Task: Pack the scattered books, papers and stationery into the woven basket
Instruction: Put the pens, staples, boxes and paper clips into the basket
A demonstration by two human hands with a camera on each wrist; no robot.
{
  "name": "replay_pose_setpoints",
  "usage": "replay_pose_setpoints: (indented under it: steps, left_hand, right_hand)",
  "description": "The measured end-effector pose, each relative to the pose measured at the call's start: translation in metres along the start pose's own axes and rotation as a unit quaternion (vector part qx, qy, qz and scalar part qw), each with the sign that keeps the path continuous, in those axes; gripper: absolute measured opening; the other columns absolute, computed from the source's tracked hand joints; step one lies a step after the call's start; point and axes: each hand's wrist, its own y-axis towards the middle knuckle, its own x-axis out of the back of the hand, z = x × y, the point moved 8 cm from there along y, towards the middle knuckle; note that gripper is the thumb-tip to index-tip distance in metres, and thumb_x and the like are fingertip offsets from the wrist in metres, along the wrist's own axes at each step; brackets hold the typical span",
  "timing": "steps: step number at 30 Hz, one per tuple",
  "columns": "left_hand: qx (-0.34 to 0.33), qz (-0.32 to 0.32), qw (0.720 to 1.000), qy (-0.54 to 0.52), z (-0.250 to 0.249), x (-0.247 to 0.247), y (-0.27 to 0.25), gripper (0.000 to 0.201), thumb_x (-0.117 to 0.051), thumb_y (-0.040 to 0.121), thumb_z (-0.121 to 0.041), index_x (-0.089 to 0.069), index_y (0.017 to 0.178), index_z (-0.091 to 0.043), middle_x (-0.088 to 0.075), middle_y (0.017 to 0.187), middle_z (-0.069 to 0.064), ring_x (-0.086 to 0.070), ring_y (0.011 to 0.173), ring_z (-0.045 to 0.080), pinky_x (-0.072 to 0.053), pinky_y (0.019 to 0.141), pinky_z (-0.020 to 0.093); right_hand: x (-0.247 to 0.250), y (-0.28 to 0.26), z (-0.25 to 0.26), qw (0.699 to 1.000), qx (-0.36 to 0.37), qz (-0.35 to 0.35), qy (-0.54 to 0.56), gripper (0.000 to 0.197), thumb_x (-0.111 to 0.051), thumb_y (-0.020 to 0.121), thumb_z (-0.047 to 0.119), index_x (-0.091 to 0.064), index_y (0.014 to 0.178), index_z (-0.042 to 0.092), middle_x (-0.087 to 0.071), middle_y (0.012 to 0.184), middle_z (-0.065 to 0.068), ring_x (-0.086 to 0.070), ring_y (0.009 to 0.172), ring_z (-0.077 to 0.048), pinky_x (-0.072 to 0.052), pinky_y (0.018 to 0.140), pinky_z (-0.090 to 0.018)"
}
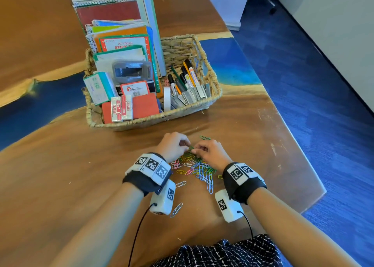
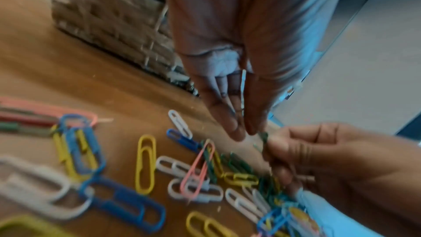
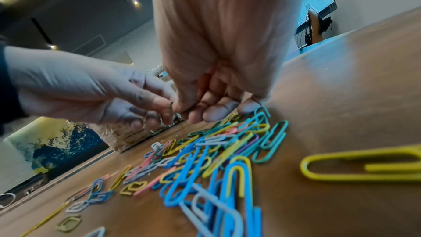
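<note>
Coloured paper clips point(image 1: 199, 168) lie in a loose pile on the wooden table point(image 1: 70, 175), just in front of the woven basket point(image 1: 153, 121). The basket holds upright notebooks point(image 1: 113, 14), pens point(image 1: 188, 74), erasers point(image 1: 121, 109) and small boxes. My two hands meet over the far edge of the pile. My right hand point(image 1: 195, 150) pinches a small bunch of green clips point(image 2: 264, 136). My left hand point(image 1: 186, 144) has thumb and fingers closed against the same bunch, and a pale clip point(image 2: 243, 87) lies inside its fingers. In the right wrist view the fingertips point(image 3: 212, 114) hover just above the clips point(image 3: 205, 150).
A single green clip point(image 1: 204, 138) lies beyond my hands. Two pale clips point(image 1: 176, 209) sit near my left wrist. The table's glassy right edge point(image 1: 303, 165) drops to blue carpet point(image 1: 334, 105). Bare wood stretches to the left.
</note>
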Motion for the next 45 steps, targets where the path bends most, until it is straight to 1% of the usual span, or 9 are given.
replay_pose_setpoints:
  steps: [4,10,19,24,29,35,40,43,45]
  left_hand:
    - [0.021,-0.032,0.999,-0.02,0.006,-0.001,0.001,0.014,-0.058,0.091,-0.013,-0.068,0.082,-0.007,-0.058,0.07,0.001,-0.058,0.091,0.029,-0.048,0.089,0.041]
    - [0.024,-0.037,0.999,-0.019,0.01,0.01,0.004,0.022,-0.052,0.093,-0.011,-0.064,0.076,-0.011,-0.067,0.083,0.012,-0.061,0.095,0.034,-0.05,0.088,0.042]
    - [-0.036,-0.117,0.991,-0.056,-0.035,0.075,0.013,0.021,-0.045,0.097,-0.011,-0.063,0.089,-0.004,-0.061,0.073,0.002,-0.057,0.054,0.002,-0.044,0.045,0.006]
    - [-0.037,-0.263,0.964,-0.026,-0.054,0.147,0.035,0.026,-0.045,0.094,-0.008,-0.066,0.085,0.002,-0.064,0.079,0.011,-0.063,0.07,0.022,-0.054,0.067,0.03]
    - [0.013,-0.293,0.956,-0.023,-0.043,0.168,0.045,0.022,-0.046,0.092,-0.008,-0.067,0.093,-0.003,-0.067,0.093,0.017,-0.064,0.086,0.032,-0.053,0.081,0.037]
    - [-0.085,-0.171,0.982,-0.009,-0.055,0.1,0.016,0.016,-0.05,0.094,-0.01,-0.065,0.093,-0.004,-0.06,0.085,0.001,-0.052,0.063,0.0,-0.04,0.055,0.005]
    - [-0.052,0.038,0.995,0.078,-0.026,0.016,0.017,0.021,-0.055,0.092,-0.015,-0.068,0.108,-0.011,-0.068,0.106,0.007,-0.061,0.094,0.016,-0.043,0.088,0.024]
    - [-0.025,0.054,0.995,0.082,-0.011,0.001,0.019,0.022,-0.054,0.094,-0.019,-0.069,0.108,-0.011,-0.067,0.107,0.01,-0.056,0.106,0.023,-0.041,0.093,0.029]
    - [-0.012,0.041,0.997,0.058,-0.007,0.0,0.019,0.021,-0.053,0.095,-0.021,-0.069,0.101,-0.01,-0.065,0.086,0.008,-0.053,0.101,0.025,-0.042,0.091,0.031]
  right_hand:
    - [0.001,0.0,-0.001,1.0,-0.001,-0.005,0.017,0.017,-0.064,0.087,0.02,-0.07,0.082,0.005,-0.056,0.06,0.009,-0.046,0.055,0.001,-0.038,0.056,-0.004]
    - [0.001,0.002,-0.004,1.0,-0.001,-0.004,0.009,0.015,-0.058,0.091,0.014,-0.069,0.085,0.006,-0.057,0.06,0.01,-0.047,0.057,-0.001,-0.036,0.057,-0.003]
    - [0.003,0.003,-0.009,1.0,-0.021,-0.016,0.009,0.019,-0.054,0.092,0.011,-0.069,0.084,0.002,-0.061,0.068,-0.003,-0.041,0.051,-0.002,-0.035,0.048,-0.005]
    - [0.002,0.003,-0.01,0.999,-0.027,-0.01,0.021,0.015,-0.059,0.09,0.014,-0.07,0.086,0.005,-0.057,0.063,0.007,-0.045,0.055,0.002,-0.037,0.052,-0.002]
    - [0.002,0.003,-0.012,0.999,-0.025,-0.018,0.037,0.014,-0.06,0.089,0.013,-0.07,0.086,0.004,-0.056,0.061,0.009,-0.045,0.054,0.002,-0.037,0.052,-0.002]
    - [0.003,0.005,-0.017,0.996,-0.037,-0.037,0.066,0.015,-0.057,0.091,0.011,-0.069,0.088,0.005,-0.057,0.061,0.009,-0.047,0.05,0.003,-0.036,0.05,-0.004]
    - [0.004,0.005,-0.017,0.994,-0.036,-0.051,0.085,0.013,-0.058,0.09,0.011,-0.07,0.088,0.006,-0.058,0.06,0.009,-0.048,0.049,0.007,-0.036,0.052,-0.004]
    - [0.005,0.004,-0.016,0.994,-0.035,-0.054,0.091,0.012,-0.058,0.09,0.011,-0.07,0.088,0.009,-0.057,0.06,0.009,-0.048,0.055,0.002,-0.039,0.056,-0.007]
    - [0.005,0.004,-0.015,0.994,-0.034,-0.052,0.088,0.012,-0.058,0.09,0.011,-0.07,0.088,0.009,-0.057,0.061,0.009,-0.047,0.057,-0.001,-0.039,0.055,-0.007]
